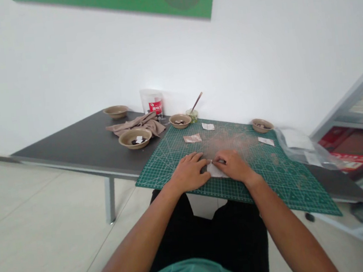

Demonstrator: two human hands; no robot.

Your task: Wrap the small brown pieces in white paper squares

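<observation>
Near the front edge of the green cutting mat [159, 173], a small white paper piece [216, 170] lies between my hands. My left hand [190, 172] rests flat with fingers stretched, its thumb and forefinger at the paper's left side. My right hand [233, 165] is closed in a pinch at the paper's upper edge. What sits between those fingertips is too small to make out. Beyond my hands, brownish powder [228, 143] is spread over the mat. A brown-smeared paper piece [192, 138] and two white pieces [208, 126] [266, 141] lie farther back.
A bowl with dark bits and white scraps [135, 139] stands left beside a crumpled brown cloth [141, 124]. Several more bowls [116, 112] [180, 121] [262, 125], a glass cup with a brush [193, 116] and a plastic tub [152, 102] line the back. A clear bag [296, 140] lies right.
</observation>
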